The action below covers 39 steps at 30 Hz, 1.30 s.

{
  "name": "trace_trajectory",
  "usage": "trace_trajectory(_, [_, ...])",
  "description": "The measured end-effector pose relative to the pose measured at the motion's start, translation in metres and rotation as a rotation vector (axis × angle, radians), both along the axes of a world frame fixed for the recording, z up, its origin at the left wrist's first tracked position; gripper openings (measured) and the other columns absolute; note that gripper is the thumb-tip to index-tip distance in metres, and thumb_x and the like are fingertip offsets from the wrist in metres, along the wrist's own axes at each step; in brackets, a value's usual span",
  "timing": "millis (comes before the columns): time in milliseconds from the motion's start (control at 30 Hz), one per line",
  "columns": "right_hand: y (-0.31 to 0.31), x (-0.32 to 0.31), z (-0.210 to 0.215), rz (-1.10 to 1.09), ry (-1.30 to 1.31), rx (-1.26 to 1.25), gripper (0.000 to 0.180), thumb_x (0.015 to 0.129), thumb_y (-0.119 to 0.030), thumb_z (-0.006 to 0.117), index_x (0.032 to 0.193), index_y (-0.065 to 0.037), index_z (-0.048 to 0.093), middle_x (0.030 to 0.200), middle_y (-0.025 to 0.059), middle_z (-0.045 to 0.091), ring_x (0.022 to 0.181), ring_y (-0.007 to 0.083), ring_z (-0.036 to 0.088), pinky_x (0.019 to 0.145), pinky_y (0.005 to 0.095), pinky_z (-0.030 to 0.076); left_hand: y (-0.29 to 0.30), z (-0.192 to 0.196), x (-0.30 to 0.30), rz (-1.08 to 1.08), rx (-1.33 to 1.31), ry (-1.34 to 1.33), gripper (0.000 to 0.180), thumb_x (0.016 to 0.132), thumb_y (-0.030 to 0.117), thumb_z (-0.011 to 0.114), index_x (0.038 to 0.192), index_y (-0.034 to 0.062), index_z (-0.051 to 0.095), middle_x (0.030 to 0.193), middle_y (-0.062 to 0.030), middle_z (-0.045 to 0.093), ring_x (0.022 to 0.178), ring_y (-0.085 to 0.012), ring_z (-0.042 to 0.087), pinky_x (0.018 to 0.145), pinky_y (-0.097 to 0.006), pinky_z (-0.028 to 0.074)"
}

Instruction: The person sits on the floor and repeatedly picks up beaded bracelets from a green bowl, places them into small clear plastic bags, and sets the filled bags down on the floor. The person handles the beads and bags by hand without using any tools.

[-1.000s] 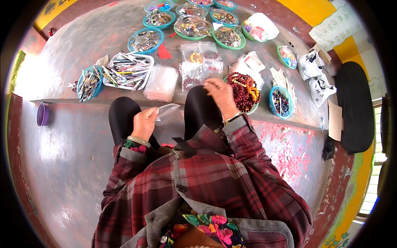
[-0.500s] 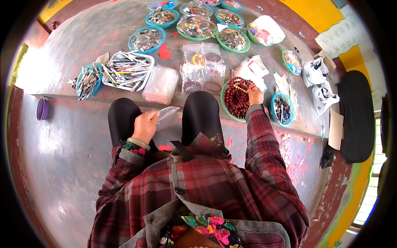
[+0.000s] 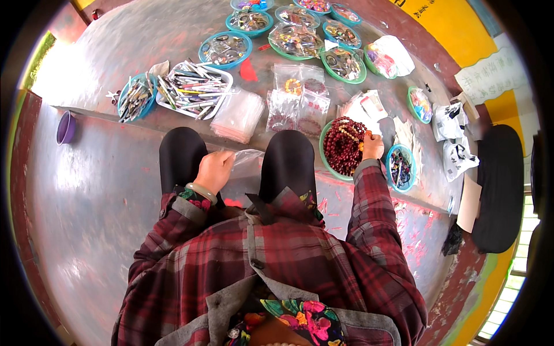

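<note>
My left hand (image 3: 214, 172), a bracelet on its wrist, is closed on the edge of a clear plastic bag (image 3: 248, 164) between my knees. At the right, my right hand (image 3: 373, 147) is over the rim of a green basin (image 3: 326, 163) heaped with dark red bead strings (image 3: 340, 151). Its fingers are pinched on an orange bead string (image 3: 362, 146), partly hidden by the hand. A strand of pale beads (image 3: 348, 130) lies on top of the red ones. Left of the basin lie clear bags with bead bracelets inside (image 3: 293, 87).
A stack of clear bags (image 3: 238, 118) lies beside a white tray of pens (image 3: 226, 99). A blue basket of pens (image 3: 151, 105) and a purple bucket (image 3: 66, 128) stand left. Close right of my hand is a blue basin (image 3: 413, 176). Several filled basins (image 3: 248, 45) stand farther back.
The view has shifted, so the scene sits farther right. My right hand stays at the bead basin, and orange beads now show lower beside its fingers. My left hand still holds the bag.
</note>
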State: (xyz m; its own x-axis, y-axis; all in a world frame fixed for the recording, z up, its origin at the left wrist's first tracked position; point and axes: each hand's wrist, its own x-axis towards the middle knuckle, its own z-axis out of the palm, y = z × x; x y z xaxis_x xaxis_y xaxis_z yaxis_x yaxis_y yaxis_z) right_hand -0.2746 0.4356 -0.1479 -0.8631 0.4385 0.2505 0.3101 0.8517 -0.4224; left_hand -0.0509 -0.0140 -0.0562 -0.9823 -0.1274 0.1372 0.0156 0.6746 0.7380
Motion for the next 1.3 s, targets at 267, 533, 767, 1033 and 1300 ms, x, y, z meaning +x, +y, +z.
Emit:
trace_trajectory(267, [0.008,0.016,0.048,0.265,0.209,-0.164,0.02,0.074,-0.017,0.062,0.083,0.001,0.064,0.073,0.0133,0.066,0.067,0.0253,0.065,0.065,0.0346,0.048,0.0,0.001,0.005,0.012,0.042,0.008,0.015,0.083,0.016,0.055,0.082,0.0023,0.062,0.076,-0.0203,0.059,0.075,-0.0397,0.057,0.065,-0.043,0.046])
trace_trajectory(533, [-0.014,0.021,0.098,0.519,0.004,-0.641,0.02,0.08,-0.009,0.06,0.093,0.005,0.063,0.08,0.008,0.067,0.069,0.0115,0.063,0.063,0.0233,0.05,-0.007,-0.006,0.008,0.011,0.048,0.037,0.017,0.084,0.016,0.057,0.082,-0.0004,0.062,0.075,-0.0208,0.058,0.07,-0.0384,0.058,0.06,-0.04,0.045])
trace_trajectory(767, [-0.112,0.073,0.18,0.863,-0.32,-0.849,0.023,0.082,-0.006,0.062,0.103,0.003,0.061,0.092,0.0042,0.064,0.079,0.008,0.059,0.067,0.0213,0.048,-0.007,-0.008,0.01,0.034,0.075,0.032,0.019,0.083,0.018,0.056,0.085,0.0006,0.064,0.077,-0.0199,0.061,0.073,-0.0376,0.06,0.063,-0.041,0.046])
trace_trajectory(1033, [-0.223,0.129,0.216,1.266,-0.524,-0.893,0.019,0.084,-0.002,0.058,0.102,0.001,0.06,0.095,0.0042,0.063,0.088,0.01,0.059,0.078,0.0238,0.047,-0.011,-0.01,0.014,-0.011,0.097,0.052,0.021,0.084,0.019,0.056,0.086,0.0009,0.066,0.076,-0.0215,0.06,0.073,-0.0384,0.059,0.064,-0.041,0.047])
trace_trajectory(1300, [-0.281,0.153,0.19,1.501,-0.388,-0.593,0.021,0.082,-0.003,0.058,0.102,-0.001,0.061,0.091,0.0073,0.061,0.084,0.0155,0.058,0.074,0.028,0.046,-0.017,-0.01,0.021,-0.036,0.174,0.031,0.019,0.082,0.016,0.056,0.089,0.0024,0.066,0.076,-0.02,0.062,0.072,-0.0368,0.061,0.065,-0.041,0.048])
